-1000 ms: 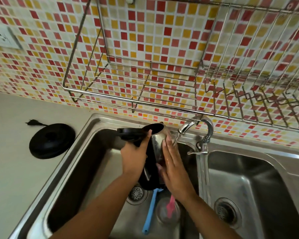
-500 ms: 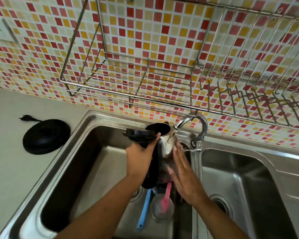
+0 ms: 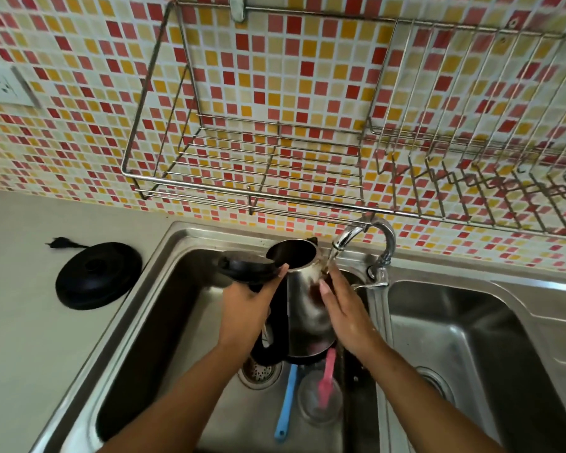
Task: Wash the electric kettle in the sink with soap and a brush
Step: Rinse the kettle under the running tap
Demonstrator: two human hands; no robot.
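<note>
The steel electric kettle (image 3: 303, 308) with a black handle and open top hangs over the left sink basin (image 3: 164, 322), under the tap (image 3: 363, 237), where water runs onto its side. My left hand (image 3: 245, 308) grips the black handle. My right hand (image 3: 343, 308) lies flat against the kettle's wet right side, fingers spread. On the basin floor below lie a blue brush handle (image 3: 286, 403) and a clear cup (image 3: 319, 400) with a pink brush (image 3: 327, 377) in it.
The kettle's black base (image 3: 97, 276) with its plug sits on the grey counter at the left. A second basin (image 3: 471, 354) lies to the right. A wire dish rack (image 3: 307, 178) hangs on the tiled wall above the sink. A drain strainer (image 3: 258, 374) shows under the kettle.
The kettle has been raised and shifted closer under the tap's stream. My right hand slid up along its side; my left hand kept hold of the handle.
</note>
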